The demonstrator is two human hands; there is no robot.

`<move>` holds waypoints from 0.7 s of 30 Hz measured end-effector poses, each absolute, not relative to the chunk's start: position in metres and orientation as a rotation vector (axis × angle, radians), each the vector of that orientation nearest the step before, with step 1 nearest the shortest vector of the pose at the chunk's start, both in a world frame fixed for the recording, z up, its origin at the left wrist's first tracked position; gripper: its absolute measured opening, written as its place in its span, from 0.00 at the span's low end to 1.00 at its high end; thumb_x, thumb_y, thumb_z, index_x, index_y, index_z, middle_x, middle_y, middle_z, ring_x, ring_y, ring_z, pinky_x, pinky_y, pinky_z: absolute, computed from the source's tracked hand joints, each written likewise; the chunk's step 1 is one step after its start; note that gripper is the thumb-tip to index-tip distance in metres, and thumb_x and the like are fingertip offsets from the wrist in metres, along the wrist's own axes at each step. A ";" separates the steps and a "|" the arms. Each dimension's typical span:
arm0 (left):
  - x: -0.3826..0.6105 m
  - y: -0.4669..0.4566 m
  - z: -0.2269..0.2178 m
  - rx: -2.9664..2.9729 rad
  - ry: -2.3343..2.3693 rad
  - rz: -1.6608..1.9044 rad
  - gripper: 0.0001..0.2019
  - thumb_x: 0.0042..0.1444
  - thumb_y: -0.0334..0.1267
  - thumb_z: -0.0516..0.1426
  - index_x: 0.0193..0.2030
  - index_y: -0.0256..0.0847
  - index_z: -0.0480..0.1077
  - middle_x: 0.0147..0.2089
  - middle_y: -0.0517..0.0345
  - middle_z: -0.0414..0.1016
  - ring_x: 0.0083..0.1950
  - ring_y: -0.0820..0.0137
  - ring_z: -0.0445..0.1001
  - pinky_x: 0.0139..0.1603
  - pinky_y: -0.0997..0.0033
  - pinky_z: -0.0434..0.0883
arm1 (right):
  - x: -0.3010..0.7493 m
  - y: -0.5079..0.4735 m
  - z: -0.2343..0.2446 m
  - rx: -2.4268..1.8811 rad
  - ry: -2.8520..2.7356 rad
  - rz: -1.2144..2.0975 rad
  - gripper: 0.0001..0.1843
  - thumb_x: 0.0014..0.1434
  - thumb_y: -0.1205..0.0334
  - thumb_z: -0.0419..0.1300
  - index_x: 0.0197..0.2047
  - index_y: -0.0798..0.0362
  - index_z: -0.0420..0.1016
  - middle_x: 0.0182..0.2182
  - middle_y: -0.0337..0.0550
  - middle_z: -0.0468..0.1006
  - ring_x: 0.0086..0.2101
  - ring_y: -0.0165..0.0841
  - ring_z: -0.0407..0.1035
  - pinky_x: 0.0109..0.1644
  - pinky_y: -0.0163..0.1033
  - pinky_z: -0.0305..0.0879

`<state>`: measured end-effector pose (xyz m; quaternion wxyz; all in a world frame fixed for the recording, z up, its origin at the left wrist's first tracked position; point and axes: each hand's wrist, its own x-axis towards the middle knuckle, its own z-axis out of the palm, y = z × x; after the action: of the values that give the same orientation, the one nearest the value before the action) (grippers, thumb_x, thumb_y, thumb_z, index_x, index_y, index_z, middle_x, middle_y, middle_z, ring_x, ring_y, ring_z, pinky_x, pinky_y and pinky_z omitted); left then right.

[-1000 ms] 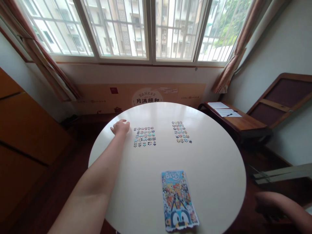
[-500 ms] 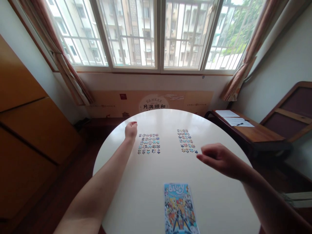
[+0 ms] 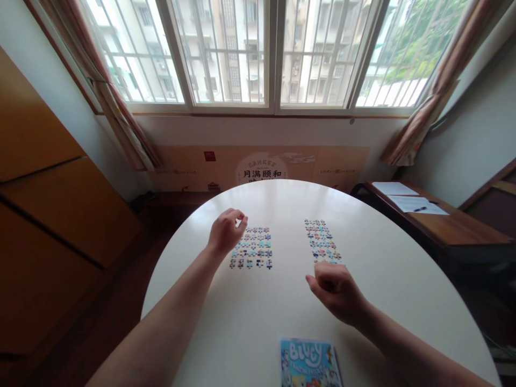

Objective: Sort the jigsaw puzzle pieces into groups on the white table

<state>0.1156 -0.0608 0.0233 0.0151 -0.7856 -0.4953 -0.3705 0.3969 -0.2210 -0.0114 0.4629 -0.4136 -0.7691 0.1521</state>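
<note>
Jigsaw pieces are laid out in two groups of rows on a round white table (image 3: 245, 317). Beside the left group of puzzle pieces (image 3: 260, 244) hovers my left hand (image 3: 226, 232), covering part of its upper left side. Its fingers are curled, with thumb and index tips close together and no piece showing between them. My right hand (image 3: 336, 290) is loosely fisted in front of the right group of puzzle pieces (image 3: 320, 239), hiding its near edge. Nothing shows in its fingers. A blue Bluey picture sheet or box (image 3: 308, 363) lies at the near edge, partly cut off.
A wooden side table (image 3: 463, 226) with paper sheets (image 3: 417, 205) and a pen stands at the right. Behind the white table a printed banner (image 3: 177, 161) runs along the wall beneath a barred window. Wooden cabinets (image 3: 40, 215) fill the left side.
My left hand has moved right, over the edge of the left group. My right hand has come nearer and inward, in front of the right group. The camera view has shifted closer.
</note>
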 end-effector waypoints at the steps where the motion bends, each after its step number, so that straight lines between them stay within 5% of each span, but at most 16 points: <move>1: 0.118 -0.064 0.024 -2.503 -1.492 -1.110 0.10 0.63 0.39 0.54 0.33 0.41 0.75 0.37 0.54 0.76 0.36 0.65 0.73 0.40 0.63 0.71 | 0.397 -0.220 -0.011 -1.019 -1.879 0.373 0.25 0.62 0.70 0.56 0.25 0.50 0.42 0.19 0.31 0.48 0.22 0.27 0.46 0.27 0.36 0.47; 8: 0.139 -0.079 0.021 -2.786 -1.125 -0.698 0.18 0.54 0.22 0.55 0.36 0.47 0.83 0.49 0.52 0.78 0.50 0.59 0.72 0.53 0.54 0.72 | 0.396 -0.219 -0.013 -1.015 -1.839 0.387 0.25 0.62 0.70 0.57 0.24 0.50 0.42 0.19 0.31 0.47 0.22 0.27 0.46 0.26 0.35 0.47; 21: 0.157 -0.086 0.010 -2.897 -1.194 -0.379 0.23 0.52 0.22 0.56 0.45 0.52 0.83 0.73 0.57 0.61 0.74 0.50 0.54 0.71 0.42 0.57 | 0.388 -0.215 -0.007 -1.086 -1.718 0.367 0.24 0.61 0.67 0.57 0.23 0.49 0.43 0.19 0.30 0.47 0.21 0.26 0.44 0.24 0.34 0.46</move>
<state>0.1569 -0.0856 0.0101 -0.0075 -0.9178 -0.3783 -0.1202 0.3880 -0.2147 -0.0071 0.5128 -0.4514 -0.7142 0.1526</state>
